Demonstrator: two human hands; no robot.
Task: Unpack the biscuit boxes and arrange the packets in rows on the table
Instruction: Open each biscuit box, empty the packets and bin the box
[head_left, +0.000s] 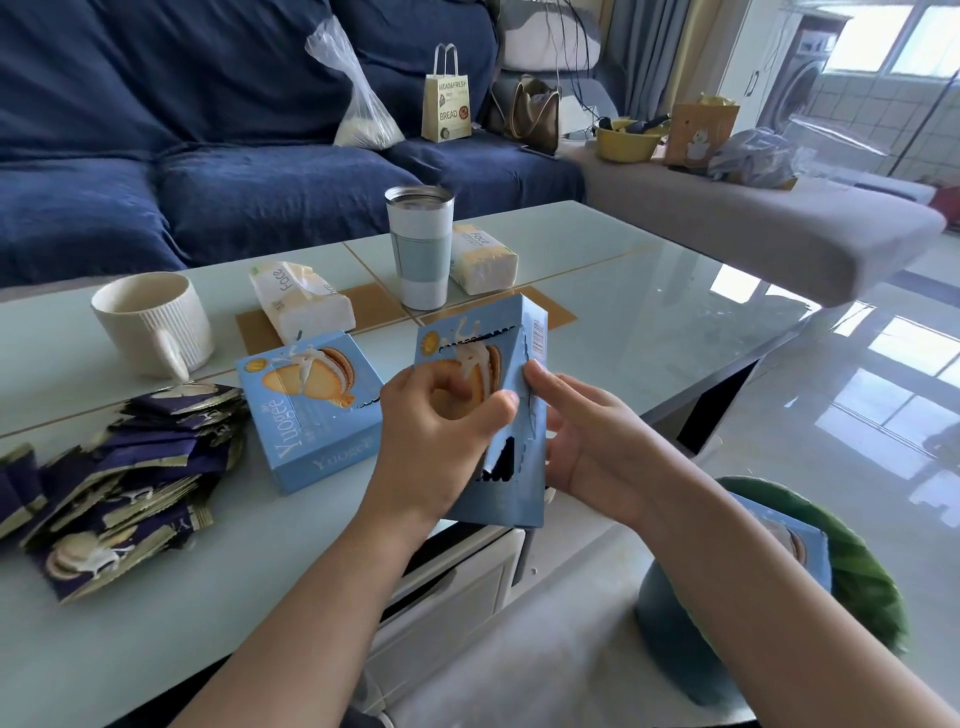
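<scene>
A light blue biscuit box (511, 332) is held upright above the table's near edge, its perforated tear strip partly ripped. My left hand (441, 415) grips its front face, thumb across the torn part. My right hand (582, 441) holds its right side, fingers curled behind. A second blue biscuit box (306, 410) lies flat on the glass table (649, 291) just left of my hands. Several dark purple biscuit packets (119, 483) lie in a loose heap at the left. A third blue box (789, 540) sits in a green bin at lower right.
A ribbed white mug (150, 322), two tissue packs (298, 301) (483, 260) and a steel-rimmed tumbler (421, 249) stand behind the boxes. A blue sofa (208, 130) with bags runs along the back. The green bin (862, 561) sits off the table's right corner.
</scene>
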